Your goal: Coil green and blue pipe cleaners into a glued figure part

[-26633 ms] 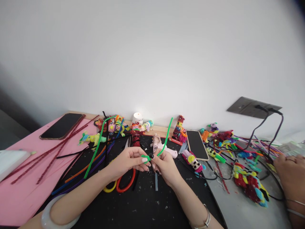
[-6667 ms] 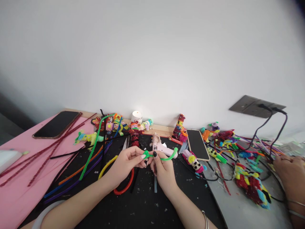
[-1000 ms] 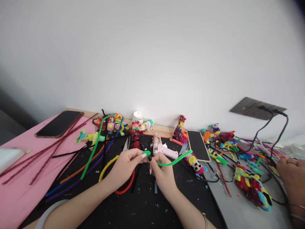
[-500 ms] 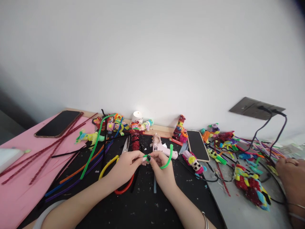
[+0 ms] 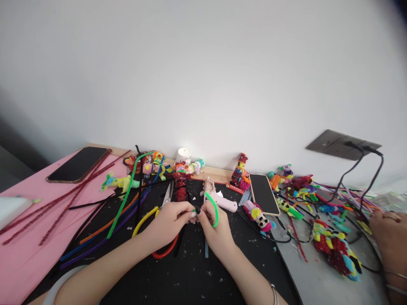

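One green stem in two hands

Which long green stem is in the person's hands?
The green stem curling over the right hand, pinched with the left hand too; the other green stem lies farther left, untouched.

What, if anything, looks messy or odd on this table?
Two things: small pale scraps lie scattered across the black mat, like litter on a dark surface. The pale pink glue gun also looks grubby, its front end patchy brown, unlike its smooth handle. I see no obvious spill.
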